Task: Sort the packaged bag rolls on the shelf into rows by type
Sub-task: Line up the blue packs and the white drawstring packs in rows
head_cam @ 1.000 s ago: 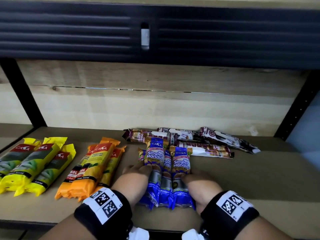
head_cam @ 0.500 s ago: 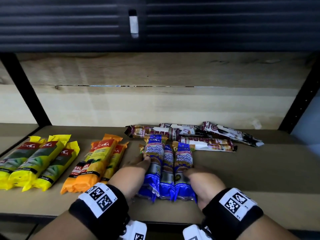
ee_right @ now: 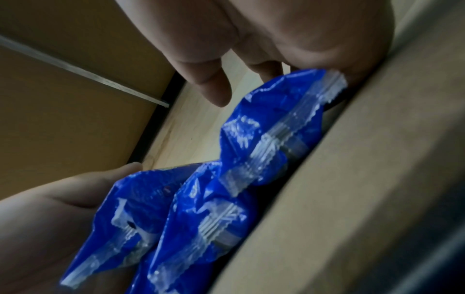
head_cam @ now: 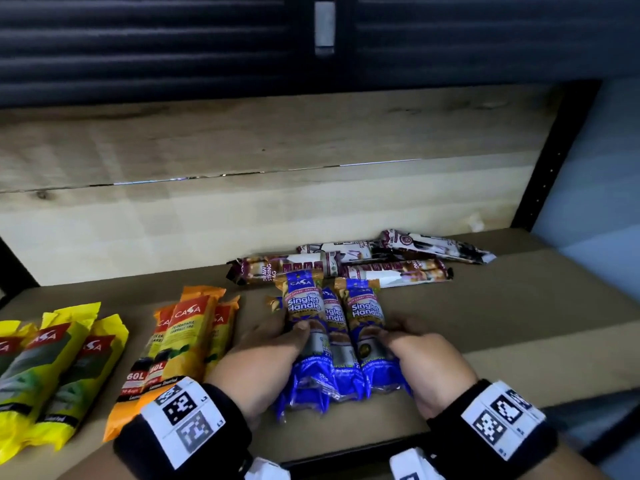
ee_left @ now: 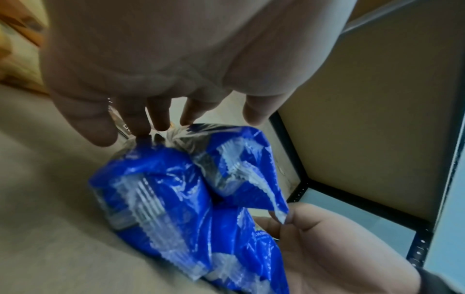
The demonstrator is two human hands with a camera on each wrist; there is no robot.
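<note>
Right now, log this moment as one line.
step: squaring blue packs | left hand: holds left side | right hand: holds right side | unsorted: maroon packs

We are looking at a brown shelf board [head_cam: 519,306] lying under a dark ribbed panel [head_cam: 138,46], which is carrying a small pale tag [head_cam: 325,27] near its middle. Behind the board, a pale wooden back wall [head_cam: 242,209] is showing a thin horizontal crack [head_cam: 242,174]. A black upright post [head_cam: 550,161] is standing at the right, and beside it a blue-grey wall [head_cam: 606,168] is showing.
</note>
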